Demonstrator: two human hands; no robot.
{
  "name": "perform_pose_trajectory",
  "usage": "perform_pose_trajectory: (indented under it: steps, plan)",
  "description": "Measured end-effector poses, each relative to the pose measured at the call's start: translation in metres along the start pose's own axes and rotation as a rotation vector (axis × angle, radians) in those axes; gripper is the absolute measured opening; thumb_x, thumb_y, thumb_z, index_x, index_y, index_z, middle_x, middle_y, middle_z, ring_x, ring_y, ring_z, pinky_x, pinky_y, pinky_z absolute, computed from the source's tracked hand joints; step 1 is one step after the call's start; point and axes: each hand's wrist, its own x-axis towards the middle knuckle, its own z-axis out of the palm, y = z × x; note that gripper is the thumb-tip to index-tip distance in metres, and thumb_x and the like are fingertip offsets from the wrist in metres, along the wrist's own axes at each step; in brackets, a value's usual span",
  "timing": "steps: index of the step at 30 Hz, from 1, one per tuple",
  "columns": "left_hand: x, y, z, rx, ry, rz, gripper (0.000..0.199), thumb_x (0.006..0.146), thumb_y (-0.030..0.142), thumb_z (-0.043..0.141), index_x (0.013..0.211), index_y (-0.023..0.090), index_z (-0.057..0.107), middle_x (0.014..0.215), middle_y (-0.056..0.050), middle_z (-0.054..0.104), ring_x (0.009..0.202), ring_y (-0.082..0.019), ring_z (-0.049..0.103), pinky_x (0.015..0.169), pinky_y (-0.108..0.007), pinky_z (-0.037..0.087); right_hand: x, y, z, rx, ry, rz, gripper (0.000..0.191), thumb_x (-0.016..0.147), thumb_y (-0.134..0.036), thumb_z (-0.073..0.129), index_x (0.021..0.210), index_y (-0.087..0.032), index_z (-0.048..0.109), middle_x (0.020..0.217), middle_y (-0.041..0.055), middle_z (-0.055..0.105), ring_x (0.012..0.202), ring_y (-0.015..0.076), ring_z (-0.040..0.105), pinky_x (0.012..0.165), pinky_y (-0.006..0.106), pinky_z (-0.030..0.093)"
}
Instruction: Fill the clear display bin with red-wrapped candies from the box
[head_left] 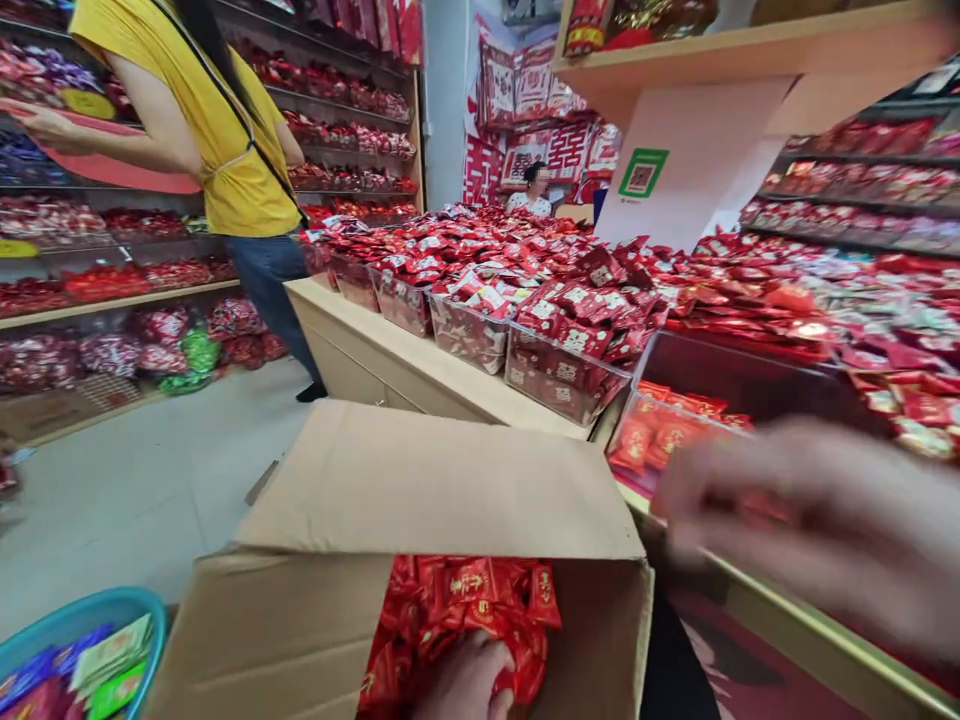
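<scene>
An open cardboard box stands in front of me with many small red packets inside. Down among these packets is my left hand, its fingers bent around something I cannot make out clearly. My right hand, smeared by motion, is at the right over the near edge of a clear bin. Red packets with gold print lie in that bin, just left of my right hand. Whether my right hand holds anything is too blurred to tell.
Clear tubs heaped with red packets line the wooden counter behind the box. A blue basin with colourful packets is at the lower left. A person in a yellow top stands by the left shelves; another person sits far back.
</scene>
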Motion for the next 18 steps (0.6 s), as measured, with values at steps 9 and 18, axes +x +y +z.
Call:
perform_pose_trajectory:
  steps: [9, 18]
  plan:
    - [0.001, 0.003, -0.027, 0.017, 0.311, -0.049, 0.014, 0.076, 0.019, 0.043, 0.069, 0.019, 0.055, 0.064, -0.002, 0.061, 0.062, -0.017, 0.056, 0.058, -0.027, 0.041, 0.062, 0.023, 0.259, 0.544, 0.178, 0.450, 0.045, 0.071, -0.036, 0.056, 0.106, -0.009, 0.051, 0.090, 0.0160, 0.063, 0.085, 0.0267, 0.059, 0.072, 0.032, 0.044]
    - [0.004, 0.009, -0.040, -0.263, 0.350, 0.160, 0.041, 0.076, 0.031, 0.054, 0.115, 0.020, 0.048, 0.121, -0.007, 0.052, 0.115, -0.020, 0.044, 0.099, -0.034, 0.033, 0.029, 0.024, 0.259, 1.057, 0.341, 0.257, 0.024, 0.077, -0.038, 0.053, 0.078, -0.014, 0.053, 0.068, 0.0027, 0.055, 0.060, 0.0125, 0.051, 0.055, 0.024, 0.041]
